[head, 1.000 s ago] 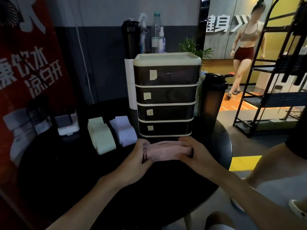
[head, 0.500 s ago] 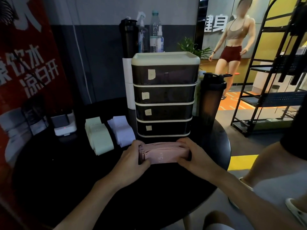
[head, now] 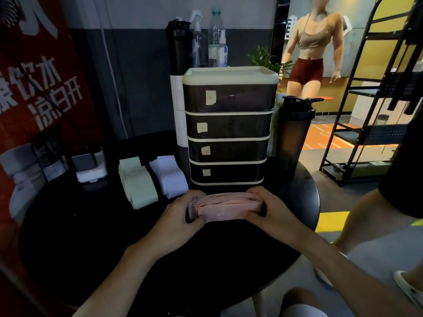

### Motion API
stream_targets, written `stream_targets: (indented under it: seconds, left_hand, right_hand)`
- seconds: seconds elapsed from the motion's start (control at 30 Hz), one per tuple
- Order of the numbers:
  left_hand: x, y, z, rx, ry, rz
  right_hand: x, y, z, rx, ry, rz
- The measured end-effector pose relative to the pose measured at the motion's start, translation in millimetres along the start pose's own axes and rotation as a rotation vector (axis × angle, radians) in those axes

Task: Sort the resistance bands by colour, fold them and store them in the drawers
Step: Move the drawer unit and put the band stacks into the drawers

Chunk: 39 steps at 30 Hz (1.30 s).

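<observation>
Since both hands are clamped on it, the folded pink stack (head: 225,208) sits right between them, on or just over the black table (head: 96,236), can't tell which. Left hand (head: 178,217) curls round its left end and right hand (head: 273,211) curls round its right end.

It looks like several thin stretchy bands layered together, so prob v light, soft and floppy, w/ layers that'll want to spring open or slide apart if 1 end gets let go. Best bet imo is squeezing the full thickness at the ends, or pinching across the middle w/ 1 hand so the other's free for a drawer.

The 4-drawer unit (head: 229,133) is just beyond the hands, and all 4 look closed. The green pile (head: 137,184) and pale lilac pile (head: 170,177) lie beyond and left of the left hand, not stored yet.
</observation>
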<state>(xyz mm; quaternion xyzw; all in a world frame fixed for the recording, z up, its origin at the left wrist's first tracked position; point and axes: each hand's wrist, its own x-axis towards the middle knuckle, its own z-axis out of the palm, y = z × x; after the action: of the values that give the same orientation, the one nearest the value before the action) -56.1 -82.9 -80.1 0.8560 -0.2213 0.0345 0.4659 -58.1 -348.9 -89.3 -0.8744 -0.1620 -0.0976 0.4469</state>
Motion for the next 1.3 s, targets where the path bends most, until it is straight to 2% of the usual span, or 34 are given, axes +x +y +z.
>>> stream_targets:
  seconds: [0.13, 0.27, 0.37, 0.43, 0.6, 0.83, 0.97, 1.03, 1.1, 1.3]
  left_hand:
    - [-0.4, 2.0, 0.7, -0.041, 0.015, 0.007]
    - [1.2, 2.1, 1.9, -0.149, 0.121, -0.051]
    - [4.2, 1.9, 2.4, -0.253, 0.213, -0.115]
    - [4.8, 3.1, 3.1, -0.261, 0.231, -0.130]
    - [2.8, 5.9, 4.7, -0.234, 0.223, -0.130]
    - [0.2, 6.6, 4.4, -0.183, 0.201, -0.066]
    - [1.8, 2.2, 5.4, 0.045, 0.137, -0.015]
    - [2.9, -1.6, 5.5, 0.071, 0.156, 0.067]
    - [3.8, -4.1, 5.2, 0.080, 0.147, 0.125]
    - [6.5, -5.4, 6.7, 0.106, 0.142, 0.085]
  right_hand:
    - [0.7, 2.3, -1.2, 0.045, -0.007, 0.013]
    - [0.6, 5.7, -1.5, 0.068, 0.034, 0.044]
    - [-0.9, 1.6, -1.4, 0.212, 0.033, 0.124]
    - [1.1, 4.2, -0.1, 0.163, 0.046, 0.134]
    - [7.2, 14.8, 3.2, -0.013, 0.039, 0.157]
    - [3.9, 7.1, 3.0, -0.086, 0.038, 0.165]
    - [2.0, -1.6, 3.4, -0.191, 0.031, 0.150]
    - [1.6, -2.6, 2.9, -0.259, 0.037, 0.107]
    - [0.7, -2.5, 2.5, -0.228, 0.028, 0.085]
    - [-1.5, -4.5, 3.7, -0.195, 0.033, 0.066]
